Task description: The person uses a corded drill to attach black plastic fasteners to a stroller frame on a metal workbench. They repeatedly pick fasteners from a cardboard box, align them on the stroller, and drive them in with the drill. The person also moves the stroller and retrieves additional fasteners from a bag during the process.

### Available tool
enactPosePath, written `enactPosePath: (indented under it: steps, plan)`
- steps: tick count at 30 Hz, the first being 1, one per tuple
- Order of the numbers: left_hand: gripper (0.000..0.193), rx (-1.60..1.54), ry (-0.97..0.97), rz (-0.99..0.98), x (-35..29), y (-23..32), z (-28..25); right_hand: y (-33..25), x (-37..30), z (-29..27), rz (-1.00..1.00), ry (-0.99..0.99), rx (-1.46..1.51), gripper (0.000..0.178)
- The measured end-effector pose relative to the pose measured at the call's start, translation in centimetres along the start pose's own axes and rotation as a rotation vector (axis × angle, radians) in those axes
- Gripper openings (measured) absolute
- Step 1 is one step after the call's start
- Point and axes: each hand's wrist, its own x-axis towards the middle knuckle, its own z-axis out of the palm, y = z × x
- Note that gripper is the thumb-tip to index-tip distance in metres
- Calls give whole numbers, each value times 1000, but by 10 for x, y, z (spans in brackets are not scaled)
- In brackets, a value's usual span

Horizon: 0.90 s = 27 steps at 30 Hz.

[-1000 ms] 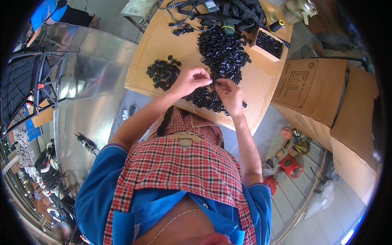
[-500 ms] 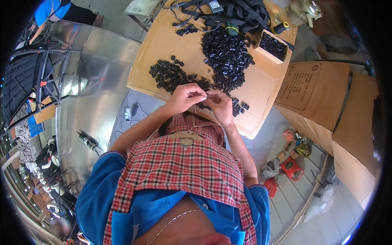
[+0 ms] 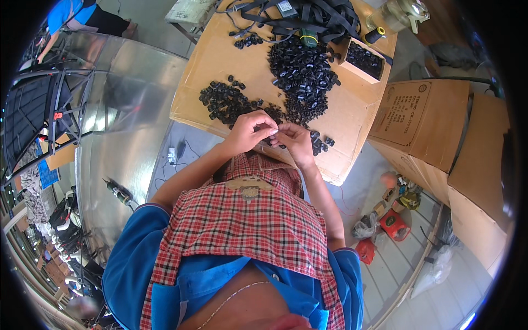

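My left hand [image 3: 248, 133] and my right hand [image 3: 295, 142] meet fingertip to fingertip over the near edge of a cardboard-topped table [image 3: 203, 58]. Both are closed in a pinch; whatever lies between the fingers is too small and hidden to name. Just beyond the left hand spreads a pile of small black plastic parts [image 3: 223, 102]. A larger heap of black parts [image 3: 303, 71] lies farther back, with finer black pieces [image 3: 306, 107] at its near end. A few more black parts [image 3: 320, 144] rest beside the right hand.
Black straps [image 3: 324, 16] and cables fill the table's far end. An open box of black parts [image 3: 364, 59], a yellow-topped spool [image 3: 374, 35] and a clear jug [image 3: 397, 15] stand far right. Large cartons [image 3: 423, 118] are at right, a metal-topped bench [image 3: 118, 104] left. Another person [image 3: 91, 16] is far left.
My hands stay pinched together in nearly the same place, with only slight finger movement. The view has shifted slightly.
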Motion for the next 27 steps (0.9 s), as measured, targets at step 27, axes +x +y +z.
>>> enactPosePath:
  steps: [27]
  plan:
    - [10, 869, 94, 187, 49, -27, -27, -30, 50, -74, -458, 522, -1197, 16]
